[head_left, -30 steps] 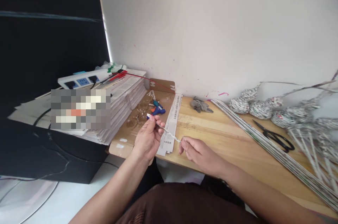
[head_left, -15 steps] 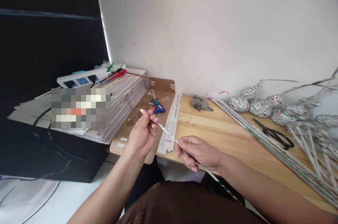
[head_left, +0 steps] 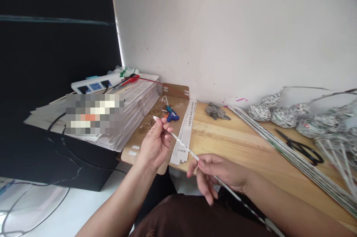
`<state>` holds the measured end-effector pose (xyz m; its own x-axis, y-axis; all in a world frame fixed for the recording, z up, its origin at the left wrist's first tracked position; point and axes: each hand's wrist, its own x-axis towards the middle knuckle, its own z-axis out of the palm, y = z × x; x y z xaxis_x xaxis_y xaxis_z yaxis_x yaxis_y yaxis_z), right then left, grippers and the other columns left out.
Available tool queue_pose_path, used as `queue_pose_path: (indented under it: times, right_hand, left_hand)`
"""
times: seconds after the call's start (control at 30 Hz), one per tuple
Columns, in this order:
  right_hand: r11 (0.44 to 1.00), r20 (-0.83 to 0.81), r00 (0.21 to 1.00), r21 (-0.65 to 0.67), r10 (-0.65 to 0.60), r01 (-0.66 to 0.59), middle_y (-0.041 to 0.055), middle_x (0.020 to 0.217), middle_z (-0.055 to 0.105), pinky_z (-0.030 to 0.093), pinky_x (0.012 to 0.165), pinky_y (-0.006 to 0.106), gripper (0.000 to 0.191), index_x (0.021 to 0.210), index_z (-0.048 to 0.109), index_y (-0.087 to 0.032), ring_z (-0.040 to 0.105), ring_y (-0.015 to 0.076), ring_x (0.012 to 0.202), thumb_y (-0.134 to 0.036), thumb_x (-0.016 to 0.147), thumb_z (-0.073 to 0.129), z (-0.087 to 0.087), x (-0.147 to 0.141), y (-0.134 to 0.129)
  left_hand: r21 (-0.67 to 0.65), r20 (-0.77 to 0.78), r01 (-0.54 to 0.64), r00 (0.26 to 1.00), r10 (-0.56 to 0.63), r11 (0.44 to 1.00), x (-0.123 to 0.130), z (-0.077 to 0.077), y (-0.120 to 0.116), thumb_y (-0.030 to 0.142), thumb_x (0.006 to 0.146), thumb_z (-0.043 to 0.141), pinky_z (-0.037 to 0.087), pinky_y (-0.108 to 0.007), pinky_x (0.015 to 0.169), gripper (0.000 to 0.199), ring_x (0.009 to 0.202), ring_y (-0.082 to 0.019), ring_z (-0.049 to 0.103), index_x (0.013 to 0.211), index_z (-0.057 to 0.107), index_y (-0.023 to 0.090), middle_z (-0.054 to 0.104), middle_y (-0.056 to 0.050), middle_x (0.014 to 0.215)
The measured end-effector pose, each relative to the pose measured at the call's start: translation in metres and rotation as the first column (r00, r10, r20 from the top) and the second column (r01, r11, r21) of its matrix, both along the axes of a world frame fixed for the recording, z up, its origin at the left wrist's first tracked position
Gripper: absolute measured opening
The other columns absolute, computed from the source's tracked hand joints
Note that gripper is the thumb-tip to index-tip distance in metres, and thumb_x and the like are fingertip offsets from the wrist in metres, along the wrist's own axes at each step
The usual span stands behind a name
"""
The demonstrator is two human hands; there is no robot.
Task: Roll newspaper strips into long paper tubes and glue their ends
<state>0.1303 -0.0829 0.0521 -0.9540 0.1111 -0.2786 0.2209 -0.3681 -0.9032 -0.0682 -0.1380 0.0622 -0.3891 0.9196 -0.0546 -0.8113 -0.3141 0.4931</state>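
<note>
A thin white paper rod (head_left: 182,144) with dark specks runs slanting from upper left to lower right, in front of my body. My left hand (head_left: 158,139) pinches its upper end between thumb and fingers, and a short white tip sticks out above the thumb. Further down, my right hand (head_left: 220,173) holds the same rod by the thumb, with its other fingers loosely spread below. The rod's lower part passes under my right forearm toward the bottom edge.
A blue glue gun (head_left: 172,114) lies on cardboard (head_left: 131,154) beside newspaper strips (head_left: 184,133). Left stands a paper stack (head_left: 139,108) with a power strip (head_left: 96,83). Rightward are a grey glove (head_left: 217,111), long paper rods (head_left: 267,138), black scissors (head_left: 304,150) and woven paper shapes (head_left: 284,117).
My right hand has slid down the rod, away from my left hand, and its lower fingers have spread. The whole view has shifted slightly, so things appear further right.
</note>
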Motion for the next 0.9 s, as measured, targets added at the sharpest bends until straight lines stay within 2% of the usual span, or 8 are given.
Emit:
queue_pose_path:
  times: [0.13,0.33,0.43,0.53,0.6,0.73,0.8,0.9]
  right_hand:
    - [0.866,-0.026,0.956,0.417,-0.292,0.276,-0.0024,0.062,0.052,0.034,0.045,0.017,0.038,0.094,0.057,-0.016,0.045,0.006,0.049,-0.054,0.089,0.049,0.011,-0.015,-0.002]
    - [0.995,-0.057,0.998,-0.102,-0.003,-0.003,-0.0113,0.04,0.024,0.024,0.035,0.019,0.039,0.075,0.039,-0.021,0.025,0.0075,0.032,-0.054,0.094,0.032,-0.001,-0.025,0.008]
    - [0.995,-0.038,0.999,0.093,-0.026,0.03,-0.0089,0.044,0.034,0.029,0.04,0.021,0.039,0.081,0.044,-0.02,0.035,0.009,0.036,-0.056,0.094,0.032,0.001,-0.027,0.007]
    - [0.775,-0.091,0.962,0.574,-0.259,0.263,-0.0032,0.059,0.047,0.033,0.051,0.022,0.035,0.081,0.048,-0.019,0.044,0.0096,0.053,-0.053,0.089,0.047,0.009,-0.031,0.001]
    - [0.672,-0.143,0.934,0.66,-0.327,0.336,-0.0023,0.063,0.047,0.032,0.053,0.022,0.034,0.078,0.049,-0.018,0.043,0.0091,0.056,-0.05,0.09,0.049,0.011,-0.033,-0.001]
    - [0.982,0.003,0.994,0.153,-0.11,0.108,-0.0095,0.047,0.028,0.026,0.04,0.021,0.036,0.081,0.044,-0.02,0.028,0.0074,0.036,-0.052,0.095,0.032,0.004,-0.032,0.003]
    - [1.0,0.005,1.0,-0.024,-0.018,0.018,-0.0107,0.045,0.026,0.025,0.038,0.02,0.038,0.086,0.045,-0.021,0.028,0.0079,0.033,-0.054,0.095,0.029,0.0,-0.032,0.006]
    - [0.958,-0.01,0.988,0.246,-0.151,0.149,-0.0067,0.054,0.042,0.032,0.043,0.021,0.038,0.091,0.05,-0.019,0.041,0.008,0.042,-0.056,0.091,0.041,0.0,-0.034,0.003]
  left_hand:
    - [-0.067,-0.061,-0.075,0.996,0.071,0.995,0.004,-0.003,0.002,0.026,0.085,0.063,0.049,-0.012,0.05,0.014,0.065,-0.008,0.06,0.085,0.064,0.012,0.056,-0.001,0.071]
    - [-0.088,0.019,-0.018,1.0,0.019,0.996,0.004,-0.001,-0.001,0.022,0.089,0.055,0.049,-0.009,0.049,0.015,0.063,-0.007,0.061,0.086,0.064,0.01,0.057,-0.002,0.07]
    - [-0.117,0.03,-0.043,0.998,0.047,0.992,0.003,-0.006,0.0,0.019,0.089,0.055,0.053,-0.01,0.053,0.013,0.064,-0.007,0.063,0.086,0.064,0.011,0.06,-0.002,0.07]
    - [-0.138,0.012,-0.066,0.998,0.068,0.988,0.003,-0.011,0.001,0.018,0.088,0.057,0.056,-0.012,0.059,0.01,0.065,-0.008,0.065,0.086,0.064,0.011,0.062,-0.002,0.069]
    - [-0.141,0.017,-0.054,0.998,0.057,0.989,0.004,-0.011,0.001,0.018,0.087,0.058,0.057,-0.013,0.059,0.01,0.065,-0.009,0.066,0.085,0.064,0.011,0.062,-0.002,0.069]
    - [-0.161,0.024,-0.015,1.0,0.02,0.987,0.007,-0.009,0.0,0.016,0.088,0.056,0.056,-0.012,0.056,0.012,0.064,-0.009,0.067,0.085,0.065,0.01,0.063,-0.002,0.067]
    - [-0.179,0.007,-0.011,1.0,0.013,0.984,0.008,-0.008,-0.001,0.014,0.089,0.054,0.056,-0.013,0.057,0.013,0.065,-0.01,0.068,0.085,0.065,0.009,0.063,-0.003,0.067]
    - [-0.21,-0.029,-0.018,0.999,0.012,0.978,0.009,-0.01,-0.002,0.015,0.089,0.055,0.058,-0.015,0.058,0.013,0.068,-0.012,0.069,0.085,0.065,0.009,0.063,-0.003,0.068]
